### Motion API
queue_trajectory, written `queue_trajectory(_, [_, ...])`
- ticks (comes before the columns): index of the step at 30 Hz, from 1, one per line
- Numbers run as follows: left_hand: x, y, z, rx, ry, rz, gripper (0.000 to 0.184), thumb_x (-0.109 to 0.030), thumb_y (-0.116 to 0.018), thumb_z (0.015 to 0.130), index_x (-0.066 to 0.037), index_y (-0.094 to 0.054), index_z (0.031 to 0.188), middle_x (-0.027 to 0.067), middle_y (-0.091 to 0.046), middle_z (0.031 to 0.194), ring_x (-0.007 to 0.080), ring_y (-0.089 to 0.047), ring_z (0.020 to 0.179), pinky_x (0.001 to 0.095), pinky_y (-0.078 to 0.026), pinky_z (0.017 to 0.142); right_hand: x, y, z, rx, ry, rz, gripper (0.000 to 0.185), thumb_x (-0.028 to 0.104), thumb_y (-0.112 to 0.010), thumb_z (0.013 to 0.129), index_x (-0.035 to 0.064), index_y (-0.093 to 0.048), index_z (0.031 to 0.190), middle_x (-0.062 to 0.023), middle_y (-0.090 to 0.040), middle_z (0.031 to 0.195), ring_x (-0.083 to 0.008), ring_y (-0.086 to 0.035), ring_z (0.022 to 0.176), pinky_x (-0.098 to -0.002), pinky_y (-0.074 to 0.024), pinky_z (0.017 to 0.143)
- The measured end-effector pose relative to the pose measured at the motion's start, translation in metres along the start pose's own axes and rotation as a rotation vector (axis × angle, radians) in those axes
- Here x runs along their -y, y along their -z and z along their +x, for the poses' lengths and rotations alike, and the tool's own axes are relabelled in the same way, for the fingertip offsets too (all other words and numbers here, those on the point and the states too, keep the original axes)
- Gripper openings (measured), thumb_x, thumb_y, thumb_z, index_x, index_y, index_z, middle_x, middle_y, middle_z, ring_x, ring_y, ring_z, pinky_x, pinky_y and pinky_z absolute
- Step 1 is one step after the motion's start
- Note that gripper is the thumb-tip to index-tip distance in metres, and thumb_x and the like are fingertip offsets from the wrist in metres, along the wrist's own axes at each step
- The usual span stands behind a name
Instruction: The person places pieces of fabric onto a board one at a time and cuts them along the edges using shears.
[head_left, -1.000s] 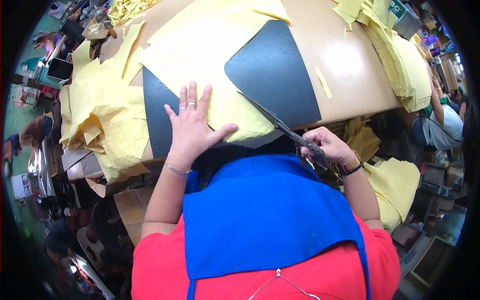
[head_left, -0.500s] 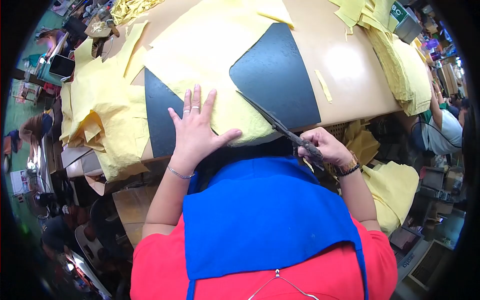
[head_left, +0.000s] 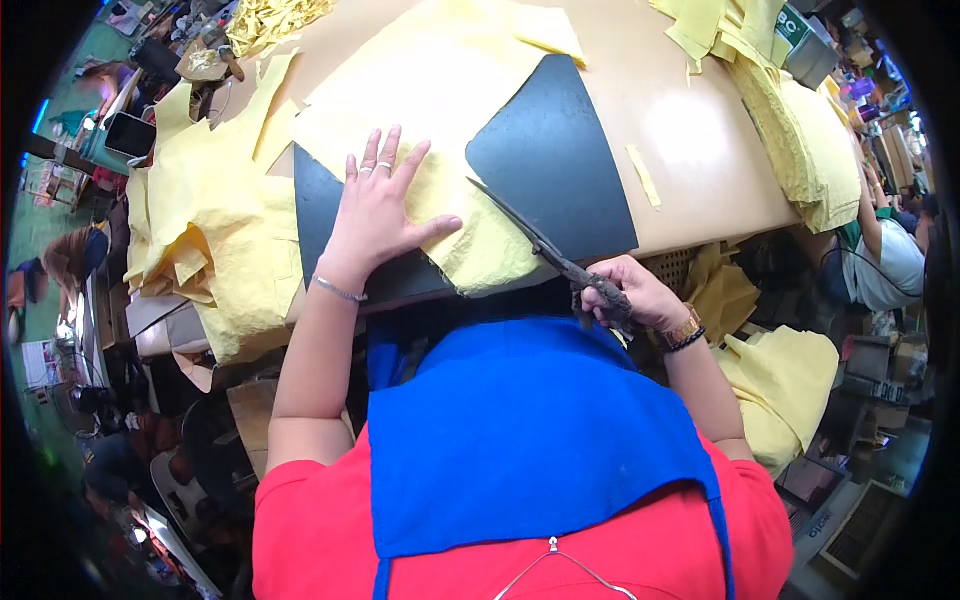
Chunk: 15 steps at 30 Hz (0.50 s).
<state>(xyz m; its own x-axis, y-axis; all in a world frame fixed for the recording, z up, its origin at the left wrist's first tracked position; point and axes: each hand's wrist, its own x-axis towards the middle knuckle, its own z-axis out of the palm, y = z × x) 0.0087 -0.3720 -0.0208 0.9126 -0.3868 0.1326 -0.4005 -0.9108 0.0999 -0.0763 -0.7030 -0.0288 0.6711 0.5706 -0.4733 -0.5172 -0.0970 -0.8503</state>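
Note:
My left hand (head_left: pixel 385 212) lies with its fingers spread on a large yellow sheet (head_left: pixel 400 85), which looks like leather or thick crinkled paper. Under the sheet is a dark flat board (head_left: pixel 552 150), showing on both sides of it. My right hand (head_left: pixel 640 292) grips a pair of dark, worn scissors (head_left: pixel 532 236) by the handles. Their blades point up and left along the sheet's right edge, over the board. The blades look nearly closed. A narrow flap of the sheet (head_left: pixel 490 255) reaches the table's near edge, between my hands.
Crumpled yellow pieces (head_left: pixel 215 240) lie at the left of the tan table (head_left: pixel 690 150). A thick yellow stack (head_left: pixel 800 140) sits at the right edge, and a thin strip (head_left: pixel 644 176) nearer the board. More yellow material (head_left: pixel 780 390) hangs below, right. Other people are at both sides.
My left hand has moved up and slightly left on the sheet, uncovering more board beneath it. My right hand and the scissors have shifted slightly left.

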Motion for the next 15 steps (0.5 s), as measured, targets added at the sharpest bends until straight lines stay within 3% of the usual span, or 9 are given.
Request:
queue_trajectory(2, [0.003, -0.004, 0.004, 0.078, 0.000, -0.046, 0.103, -0.077, -0.059, 0.064, -0.015, -0.036, 0.143, 0.0235, -0.026, 0.149, 0.0399, -0.017, 0.140, 0.0599, -0.015, 0.110, 0.004, -0.005, 0.004, 0.002, 0.046, -0.015, 0.022, 0.026, -0.069, 0.084, 0.0056, -0.062, 0.078, -0.0001, -0.061, 0.066, -0.0028, -0.052, 0.054, -0.0171, -0.0407, 0.048])
queue_trajectory(15, [-0.016, -0.007, -0.011, 0.092, 0.086, -0.037, 0.104, -0.078, -0.057, 0.065, -0.015, -0.032, 0.145, 0.0243, -0.022, 0.150, 0.0400, -0.016, 0.140, 0.0618, -0.015, 0.109, -0.009, 0.001, 0.002, 0.033, 0.047, 0.053, 0.024, 0.027, -0.069, 0.084, 0.0049, -0.062, 0.079, -0.0026, -0.064, 0.070, -0.0037, -0.054, 0.056, -0.0183, -0.0405, 0.047])
